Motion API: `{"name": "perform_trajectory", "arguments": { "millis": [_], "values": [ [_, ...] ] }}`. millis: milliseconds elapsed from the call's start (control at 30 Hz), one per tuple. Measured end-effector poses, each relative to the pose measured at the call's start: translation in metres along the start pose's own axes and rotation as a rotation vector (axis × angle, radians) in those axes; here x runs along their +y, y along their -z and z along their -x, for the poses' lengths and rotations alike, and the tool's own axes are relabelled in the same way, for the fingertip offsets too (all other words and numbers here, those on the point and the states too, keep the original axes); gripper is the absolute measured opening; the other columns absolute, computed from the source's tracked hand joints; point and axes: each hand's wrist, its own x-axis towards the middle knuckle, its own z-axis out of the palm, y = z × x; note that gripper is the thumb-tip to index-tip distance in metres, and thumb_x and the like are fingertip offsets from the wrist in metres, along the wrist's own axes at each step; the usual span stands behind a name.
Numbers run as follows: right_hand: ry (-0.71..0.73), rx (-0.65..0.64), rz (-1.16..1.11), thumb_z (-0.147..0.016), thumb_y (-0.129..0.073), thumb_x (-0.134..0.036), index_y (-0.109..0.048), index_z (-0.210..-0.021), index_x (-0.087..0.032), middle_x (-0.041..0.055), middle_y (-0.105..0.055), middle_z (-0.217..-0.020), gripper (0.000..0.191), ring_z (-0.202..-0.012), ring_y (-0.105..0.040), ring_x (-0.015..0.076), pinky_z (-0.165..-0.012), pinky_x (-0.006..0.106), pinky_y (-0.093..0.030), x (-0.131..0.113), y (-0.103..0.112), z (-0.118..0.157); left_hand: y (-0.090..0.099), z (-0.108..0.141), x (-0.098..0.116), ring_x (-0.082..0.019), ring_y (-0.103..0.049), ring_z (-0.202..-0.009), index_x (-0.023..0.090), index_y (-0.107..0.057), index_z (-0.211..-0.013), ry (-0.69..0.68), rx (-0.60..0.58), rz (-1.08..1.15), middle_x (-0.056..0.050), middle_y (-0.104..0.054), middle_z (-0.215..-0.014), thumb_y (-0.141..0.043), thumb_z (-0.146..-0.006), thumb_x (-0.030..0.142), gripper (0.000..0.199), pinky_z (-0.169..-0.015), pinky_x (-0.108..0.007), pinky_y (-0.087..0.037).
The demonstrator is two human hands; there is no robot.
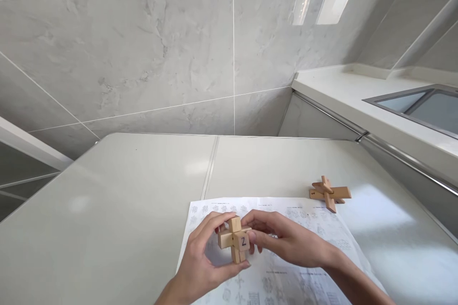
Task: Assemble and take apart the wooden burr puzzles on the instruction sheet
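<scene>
The left hand is clasping the puzzle top and bottom over the paper, at six o'clock in view; the right hand is pinching its three-o'clock side. Firm left, light right pressure should be keeping its blocks aligned.

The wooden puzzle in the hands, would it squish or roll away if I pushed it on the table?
The wooden puzzle probably wouldn't squish, since its blocks look like solid wood. It likely wouldn't roll far either: square-ended bars stick out in different directions. It might slide on the table, whose surface looks smooth and shiny.
</scene>
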Motion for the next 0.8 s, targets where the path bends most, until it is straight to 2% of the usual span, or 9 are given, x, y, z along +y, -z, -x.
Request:
{"name": "perform_trajectory", "arguments": {
  "millis": [100,167,233,300,367,500,633,800],
  "values": [
    [-0.038,-0.013,-0.042,-0.108,-0.062,-0.047,-0.068,-0.105,-0.018,0.0021,-0.072,-0.087,0.029,-0.079,-0.066,0.017,-0.076,0.032,-0.053,0.005,-0.001,-0.002,0.0,0.002,-0.002,-0.024,-0.072,-0.1,0.04,-0.064,-0.14,0.068,-0.041,0.006,-0.002,-0.075,-0.123,-0.098,-0.075,0.04,0.073,-0.09,-0.034,-0.061],
    [-0.04,-0.024,-0.118,-0.106,-0.065,-0.05,-0.068,-0.103,-0.018,0.0015,-0.071,-0.083,0.033,-0.073,-0.063,0.0152,-0.072,0.03,-0.051,0.008,-0.002,-0.004,-0.001,0.003,-0.004,-0.027,-0.071,-0.11,0.041,-0.062,-0.143,0.146,-0.049,0.007,-0.003,-0.073,-0.13,-0.097,-0.077,0.045,0.075,-0.097,-0.037,-0.06],
    [-0.042,0.019,-0.254,-0.104,-0.069,-0.051,-0.069,-0.101,-0.016,0.0019,-0.071,-0.083,0.035,-0.07,-0.062,0.0137,-0.069,0.028,-0.05,0.011,-0.002,-0.007,-0.003,0.003,-0.007,-0.03,-0.068,-0.12,0.04,-0.057,-0.149,0.226,-0.02,0.018,-0.005,-0.071,-0.136,-0.093,-0.08,0.049,0.078,-0.105,-0.041,-0.056],
    [-0.07,0.135,-0.463,-0.101,-0.075,-0.048,-0.071,-0.098,-0.015,0.0035,-0.073,-0.088,0.034,-0.069,-0.062,0.012,-0.067,0.025,-0.048,0.015,-0.002,-0.009,-0.006,0.003,-0.01,-0.029,-0.067,-0.12,0.037,-0.052,-0.154,0.293,0.039,0.03,-0.007,-0.07,-0.135,-0.084,-0.089,0.053,0.074,-0.108,-0.044,-0.054],
    [-0.101,0.259,-0.666,-0.099,-0.08,-0.045,-0.074,-0.095,-0.013,0.0048,-0.073,-0.093,0.033,-0.068,-0.061,0.0096,-0.063,0.021,-0.048,0.022,-0.003,-0.01,-0.008,0.001,-0.012,-0.027,-0.068,-0.111,0.034,-0.051,-0.152,0.323,0.079,0.026,-0.008,-0.07,-0.131,-0.072,-0.098,0.053,0.061,-0.106,-0.045,-0.053],
    [-0.15,0.466,-0.939,-0.099,-0.08,-0.033,-0.076,-0.103,-0.01,0.0034,-0.068,-0.091,0.023,-0.066,-0.058,0.0076,-0.059,0.017,-0.052,0.041,-0.003,-0.004,-0.01,-0.001,-0.012,-0.026,-0.067,-0.103,0.033,-0.058,-0.142,0.304,0.026,-0.016,-0.008,-0.07,-0.117,-0.063,-0.104,0.051,0.042,-0.103,-0.046,-0.053],
    [-0.154,0.662,-1.072,-0.104,-0.072,-0.023,-0.071,-0.095,-0.013,0.0023,-0.065,-0.087,0.013,-0.058,-0.056,0.0064,-0.054,0.017,-0.056,0.056,0.001,0.009,-0.01,0.001,-0.007,-0.026,-0.066,-0.101,0.035,-0.061,-0.139,0.288,-0.042,-0.029,-0.007,-0.068,-0.117,-0.062,-0.104,0.052,0.039,-0.1,-0.044,-0.055],
    [-0.083,0.856,-1.206,-0.115,-0.048,-0.018,-0.062,-0.093,-0.017,0.0024,-0.065,-0.086,0.025,-0.055,-0.054,0.0055,-0.053,0.016,-0.059,0.053,0.011,0.019,-0.01,0.002,-0.003,-0.025,-0.065,-0.103,0.036,-0.061,-0.137,0.299,-0.102,-0.024,-0.007,-0.066,-0.123,-0.059,-0.105,0.053,0.036,-0.1,-0.042,-0.055]
  ]
}}
